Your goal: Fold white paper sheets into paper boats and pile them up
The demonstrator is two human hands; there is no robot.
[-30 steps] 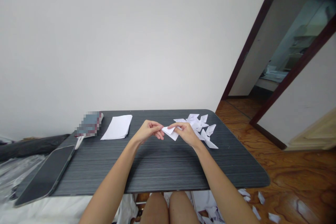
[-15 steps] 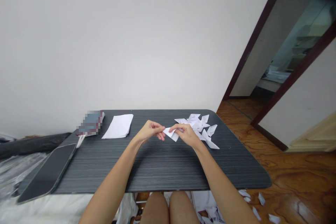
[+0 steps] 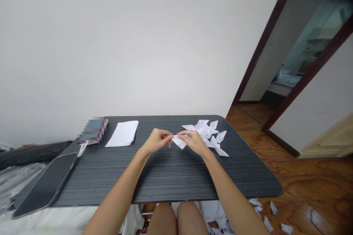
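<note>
Between my two hands, above the middle of the dark table, is a small piece of folded white paper (image 3: 179,142). My left hand (image 3: 159,140) pinches its left corner between thumb and fingertips. On the other side my right hand (image 3: 193,141) grips the paper's upper right edge, fingers on top and thumb in front. Part of the paper is hidden behind the right fingers. Just to the right of that hand lies a heap of folded white paper pieces (image 3: 204,130) with pointed ends.
A stack of white paper sheets (image 3: 122,134) lies left of my hands. Farther left are a blurred-out book-like object (image 3: 93,130) and a dark tablet-like slab (image 3: 46,183) at the table's edge. Paper pieces (image 3: 267,223) are scattered on the wooden floor at the right.
My fingers have shifted on the folded paper; its top edge now runs nearly level between both pinches. The left fingers have curled in closer. The view has moved slightly.
</note>
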